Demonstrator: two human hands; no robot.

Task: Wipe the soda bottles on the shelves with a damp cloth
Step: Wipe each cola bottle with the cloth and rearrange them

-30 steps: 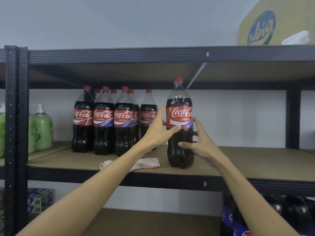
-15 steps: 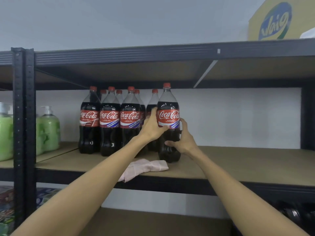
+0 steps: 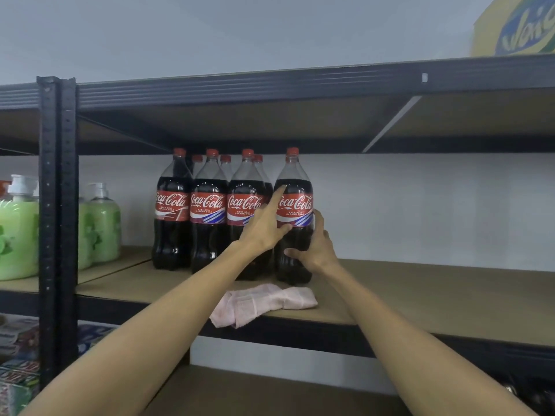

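Right hand (image 3: 315, 247) grips rightmost bottle (image 3: 295, 202), left hand (image 3: 264, 228) touching.

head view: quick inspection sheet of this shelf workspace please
surface: brown wooden shelf board in a black metal rack, bare at right
job's things: dark plastic cola bottles with red labels and caps upright in rows; rightmost bottle beside them; crumpled pink cloth at the front edge, unheld
clutter: nothing seen
grippers: left hand touches the rightmost bottle with straight index finger and thumb; right hand grips its lower body
cables: nothing seen
surroundings: green pump soap bottles in the left bay; yellow cardboard box on top; printed packs below
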